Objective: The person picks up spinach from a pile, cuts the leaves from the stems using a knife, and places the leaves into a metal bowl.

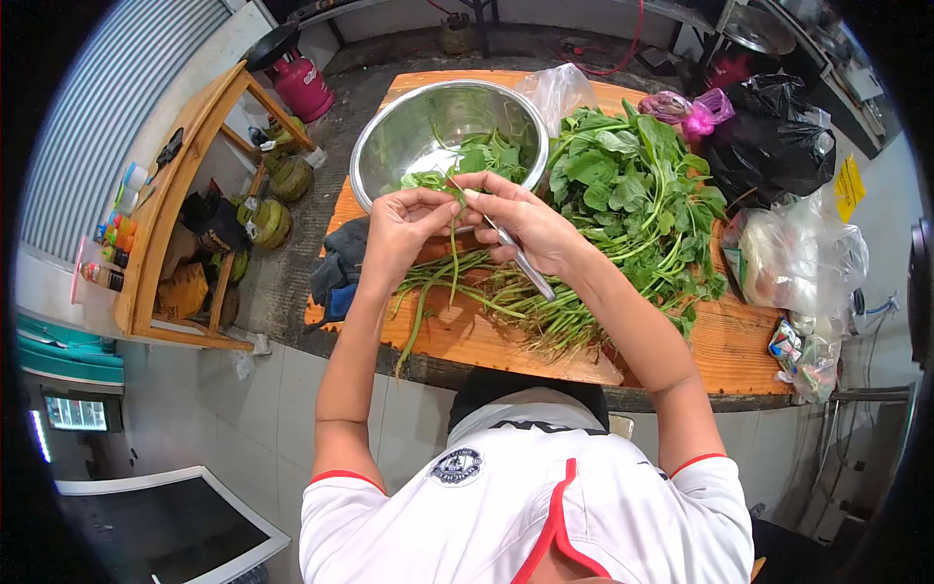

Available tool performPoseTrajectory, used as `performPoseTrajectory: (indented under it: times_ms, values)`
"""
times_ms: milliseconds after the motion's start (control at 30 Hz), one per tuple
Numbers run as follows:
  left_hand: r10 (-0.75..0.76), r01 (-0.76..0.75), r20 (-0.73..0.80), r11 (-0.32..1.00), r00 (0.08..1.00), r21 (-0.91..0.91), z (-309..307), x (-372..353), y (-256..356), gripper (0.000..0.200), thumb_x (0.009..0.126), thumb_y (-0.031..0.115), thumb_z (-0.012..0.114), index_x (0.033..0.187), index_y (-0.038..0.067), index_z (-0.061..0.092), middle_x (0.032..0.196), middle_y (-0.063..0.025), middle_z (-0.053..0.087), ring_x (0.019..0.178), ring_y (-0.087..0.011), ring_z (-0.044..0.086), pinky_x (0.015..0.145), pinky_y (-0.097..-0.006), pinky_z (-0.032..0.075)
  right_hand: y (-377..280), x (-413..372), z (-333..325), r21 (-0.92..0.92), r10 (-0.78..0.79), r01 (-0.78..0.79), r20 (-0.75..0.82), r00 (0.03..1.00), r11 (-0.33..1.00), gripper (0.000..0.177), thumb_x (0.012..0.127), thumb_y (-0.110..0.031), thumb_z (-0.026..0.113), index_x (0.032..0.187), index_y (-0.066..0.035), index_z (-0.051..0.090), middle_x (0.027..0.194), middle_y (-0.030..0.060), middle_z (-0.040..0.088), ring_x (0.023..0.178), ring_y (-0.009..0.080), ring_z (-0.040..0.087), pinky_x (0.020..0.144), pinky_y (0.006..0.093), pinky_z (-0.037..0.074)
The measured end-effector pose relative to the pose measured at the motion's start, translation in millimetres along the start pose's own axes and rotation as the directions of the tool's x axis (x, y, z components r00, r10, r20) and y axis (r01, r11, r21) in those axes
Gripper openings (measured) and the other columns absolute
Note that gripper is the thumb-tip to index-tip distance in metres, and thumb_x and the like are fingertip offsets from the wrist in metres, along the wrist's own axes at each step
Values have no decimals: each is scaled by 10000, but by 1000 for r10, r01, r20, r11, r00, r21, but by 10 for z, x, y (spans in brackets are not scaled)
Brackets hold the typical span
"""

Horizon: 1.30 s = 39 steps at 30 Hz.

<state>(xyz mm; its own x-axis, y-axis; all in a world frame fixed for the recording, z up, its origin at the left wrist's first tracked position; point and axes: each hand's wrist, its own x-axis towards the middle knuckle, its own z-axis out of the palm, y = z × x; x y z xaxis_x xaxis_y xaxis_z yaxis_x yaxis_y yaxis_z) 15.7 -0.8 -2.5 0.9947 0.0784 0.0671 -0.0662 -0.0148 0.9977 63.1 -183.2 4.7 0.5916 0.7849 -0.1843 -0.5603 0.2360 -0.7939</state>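
Observation:
My left hand [413,226] pinches a leafy green stem [454,258], whose long end hangs down over the table. Close against it, my right hand [525,222] is closed around a knife [526,263]; its metal handle points down toward my right forearm, and the blade is mostly hidden by my fingers. Both hands meet just above the near rim of a large steel bowl [375,146], which has some green leaves [491,154] inside. To the right lies a big heap of leafy greens [623,180], with roots and stems toward me.
The wooden table [735,336] carries a dark cloth [341,268] at left. A clear plastic bag [559,92], black bag [769,131] and filled clear bags [798,253] sit around the greens. A wooden shelf [146,263] and pink gas cylinder [300,86] stand left.

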Motion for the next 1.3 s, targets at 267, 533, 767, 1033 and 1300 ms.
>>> performPoseTrajectory:
  times_ms: [267,533,767,1033,1300]
  values:
    - [21,-123,245,905,969,407,14,-278,266,119,790,-14,657,908,-17,665,799,-62,670,710,-112,638,640,-225,495,-130,-38,-216,462,83,-197,255,963,865,338,986,-268,443,1163,20,442,947,116,510,605,63,436,361,144,388]
    - [307,-530,432,453,848,717,334,-379,-209,193,730,-28,645,913,33,645,909,-74,621,824,-288,619,674,-378,503,-895,-965,-369,345,-310,204,289,906,916,545,967,-410,446,1279,23,335,907,76,483,551,46,372,359,149,295]
    - [390,-608,471,419,791,675,833,-294,9,144,758,31,686,899,51,661,854,-69,617,782,-261,617,656,-357,497,-1276,-2078,-755,242,-700,657,224,678,714,709,970,-299,458,1463,1,47,899,54,443,531,77,349,400,219,317]
    - [316,-880,824,232,471,415,1610,-293,-278,59,768,102,658,798,65,624,739,-46,556,706,-209,572,591,-333,488,-1344,-2474,-868,191,-836,818,217,505,543,732,927,-195,537,1442,38,71,818,26,460,508,76,329,385,200,281]
    - [230,-818,802,338,551,465,2068,-199,-182,94,789,143,661,823,62,627,773,-62,559,762,-245,572,627,-361,485,-1536,-2670,-1049,-62,-766,837,371,525,544,581,1003,-359,330,1461,-58,139,877,37,484,536,108,330,485,272,382]
